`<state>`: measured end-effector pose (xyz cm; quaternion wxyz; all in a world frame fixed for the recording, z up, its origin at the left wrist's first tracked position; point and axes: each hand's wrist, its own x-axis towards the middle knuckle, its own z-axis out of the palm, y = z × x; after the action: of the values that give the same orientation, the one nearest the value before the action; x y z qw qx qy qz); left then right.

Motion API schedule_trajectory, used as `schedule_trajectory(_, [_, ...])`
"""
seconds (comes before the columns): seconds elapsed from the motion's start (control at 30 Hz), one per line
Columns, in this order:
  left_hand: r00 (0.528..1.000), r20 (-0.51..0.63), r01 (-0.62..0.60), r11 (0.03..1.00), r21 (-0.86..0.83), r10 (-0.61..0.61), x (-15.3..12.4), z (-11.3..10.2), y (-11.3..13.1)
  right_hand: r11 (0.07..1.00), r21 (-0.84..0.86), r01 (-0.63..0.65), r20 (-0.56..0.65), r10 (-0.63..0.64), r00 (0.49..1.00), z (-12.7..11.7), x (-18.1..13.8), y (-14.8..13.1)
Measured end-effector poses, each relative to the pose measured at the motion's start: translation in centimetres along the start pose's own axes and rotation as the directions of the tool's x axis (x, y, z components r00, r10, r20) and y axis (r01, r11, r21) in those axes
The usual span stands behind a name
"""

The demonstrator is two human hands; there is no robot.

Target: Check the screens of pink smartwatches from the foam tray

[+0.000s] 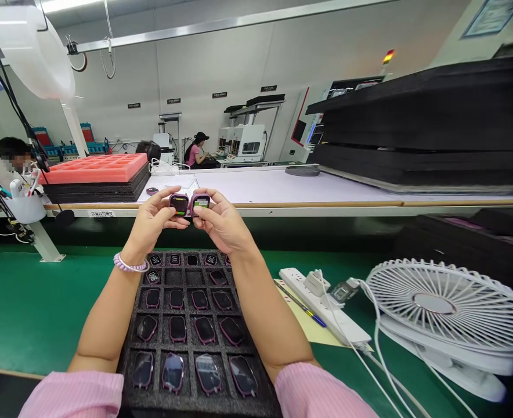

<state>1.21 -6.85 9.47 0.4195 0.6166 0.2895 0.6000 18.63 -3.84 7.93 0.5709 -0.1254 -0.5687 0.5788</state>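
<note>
My left hand [150, 220] pinches a smartwatch [179, 203] without a strap, its purple case framing a dark screen with a small green-yellow lit patch. Beside it, a second purple smartwatch [201, 200] with a lit screen is gripped by the fingers and thumb of my right hand [226, 225]. Both are held up side by side, screens facing me, above the far end of a black foam tray [173, 278]. Several more purple-cased watches [205, 330] lie in the tray's cells; two cells in the second row show bare foam. My right forearm hides part of the tray's right edge.
A white shelf [256, 188] runs across behind my hands, with red foam trays [97, 168] left and stacked black foam [426, 128] right. On the green bench [34, 302] stand a power strip [326, 305], a pen [302, 302] and a white fan [448, 307]. Two people sit farther back.
</note>
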Motion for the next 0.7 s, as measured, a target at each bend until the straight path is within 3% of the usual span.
schedule_trajectory(0.33, [0.988,0.037,-0.151,0.987,0.045,0.15,1.9,0.7,3.2,0.991,-0.071,0.116,0.101,-0.109,0.989,0.5,2.0,-3.9])
schedule_trajectory(0.7, [0.966,0.03,-0.257,0.964,0.063,0.256,2.7,0.2,3.9,0.957,-0.215,0.195,0.145,-0.166,0.975,1.0,3.5,-5.4])
